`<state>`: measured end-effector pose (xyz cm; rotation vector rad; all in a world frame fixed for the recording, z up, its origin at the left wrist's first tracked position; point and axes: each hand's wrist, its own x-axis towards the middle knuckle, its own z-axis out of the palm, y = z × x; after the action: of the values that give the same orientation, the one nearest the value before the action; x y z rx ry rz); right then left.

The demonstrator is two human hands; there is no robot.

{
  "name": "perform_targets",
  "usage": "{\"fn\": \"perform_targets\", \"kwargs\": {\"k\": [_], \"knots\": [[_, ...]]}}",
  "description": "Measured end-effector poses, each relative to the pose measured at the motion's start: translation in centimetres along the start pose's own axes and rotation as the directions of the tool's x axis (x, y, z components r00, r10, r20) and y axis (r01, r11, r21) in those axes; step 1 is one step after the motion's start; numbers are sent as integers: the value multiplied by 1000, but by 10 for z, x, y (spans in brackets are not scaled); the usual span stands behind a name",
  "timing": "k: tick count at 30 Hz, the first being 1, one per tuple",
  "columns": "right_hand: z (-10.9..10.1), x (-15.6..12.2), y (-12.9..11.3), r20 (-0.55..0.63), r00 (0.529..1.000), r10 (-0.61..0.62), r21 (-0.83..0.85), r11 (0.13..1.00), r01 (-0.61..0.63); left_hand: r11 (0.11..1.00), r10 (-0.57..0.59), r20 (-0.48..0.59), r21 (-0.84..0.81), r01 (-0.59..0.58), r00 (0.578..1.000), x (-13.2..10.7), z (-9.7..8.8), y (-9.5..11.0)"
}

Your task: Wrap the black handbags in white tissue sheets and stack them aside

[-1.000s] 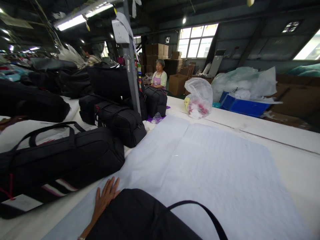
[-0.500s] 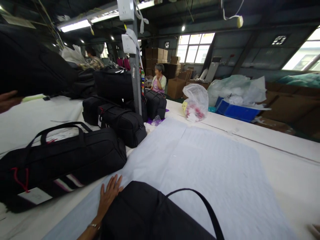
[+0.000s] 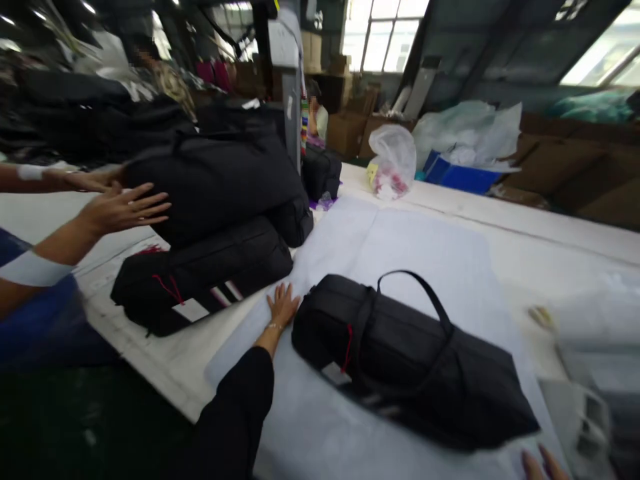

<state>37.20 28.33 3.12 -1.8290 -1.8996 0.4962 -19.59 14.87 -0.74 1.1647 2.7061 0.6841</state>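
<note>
A black duffel bag [image 3: 415,360] with long handles, a red cord and a white tag lies on a pale bluish-white sheet [image 3: 425,247] in front of me. My left hand [image 3: 283,305], fingers spread, rests on the sheet beside the bag's left end. At the bottom edge, near the bag's right end, only the outstretched fingers of my right hand [image 3: 544,465] show. Both hands are open. To the left, a co-worker's hands [image 3: 123,210] press against another black bag [image 3: 215,180]. That bag sits on top of a tagged, striped black bag [image 3: 200,287].
More black bags [image 3: 80,100] are piled at the back left. A metal post [image 3: 291,100] rises behind the bags. A clear plastic bag [image 3: 393,163] stands at the table's far edge, with a blue box [image 3: 457,173] beyond. A blurred white roll [image 3: 593,313] lies at right.
The co-worker's black bag has come down from the upper left onto the striped bag. My view has tilted down, bringing the whole bag before me into sight. My left hand stays by its end.
</note>
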Motion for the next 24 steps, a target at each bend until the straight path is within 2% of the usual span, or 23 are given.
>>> {"fn": "perform_targets", "kwargs": {"k": [2,4,7,10,13,17,20,24], "knots": [[1,-62,9,-55,996,76,-64,995,-79,995,95,80,-13,-94,992,-15,-13,-10],[9,-110,11,-25,999,-38,-95,995,35,987,158,166,-17,-157,973,-34,-18,-23],[32,-155,7,98,990,-99,-146,983,112,975,220,255,-30,-219,942,-71,-20,-44],[52,-184,-2,232,973,-14,-256,964,74,950,302,262,0,-313,917,-112,-23,-65],[58,-198,-9,340,932,123,-402,915,26,927,340,232,81,-367,911,-147,-27,-86],[53,-195,-14,408,890,205,-474,881,15,944,255,226,150,-292,940,-174,-38,-113],[49,-190,-17,426,878,217,-487,873,20,967,149,181,180,-181,972,-190,-49,-133],[44,-188,-22,435,872,225,-487,873,18,988,-53,43,149,46,998,-222,-59,-155]]}}
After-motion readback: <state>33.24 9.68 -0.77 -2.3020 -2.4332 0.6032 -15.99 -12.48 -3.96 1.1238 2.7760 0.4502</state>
